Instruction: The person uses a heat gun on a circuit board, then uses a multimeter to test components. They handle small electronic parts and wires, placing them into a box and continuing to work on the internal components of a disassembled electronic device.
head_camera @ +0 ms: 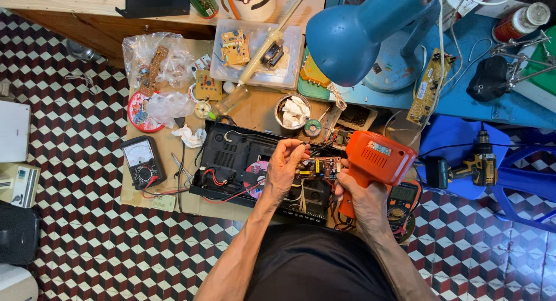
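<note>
An opened black appliance case (pixel 231 156) lies on a sheet of cardboard (pixel 174 199), with red wires and a small brown circuit board (pixel 321 168) inside. My left hand (pixel 284 168) pinches a thin wire or strand of solder just above the board's left end. My right hand (pixel 362 194) grips the handle of an orange soldering gun (pixel 376 156), whose body sits right of the board with its tip pointing toward it.
A black analog multimeter (pixel 141 160) lies at the left, a second meter (pixel 402 199) under my right wrist. A blue desk lamp (pixel 362 32) hangs over the bench. A clear tray of circuit boards (pixel 255 49), a metal bowl (pixel 292 111) and a cordless drill (pixel 472 165) surround the work.
</note>
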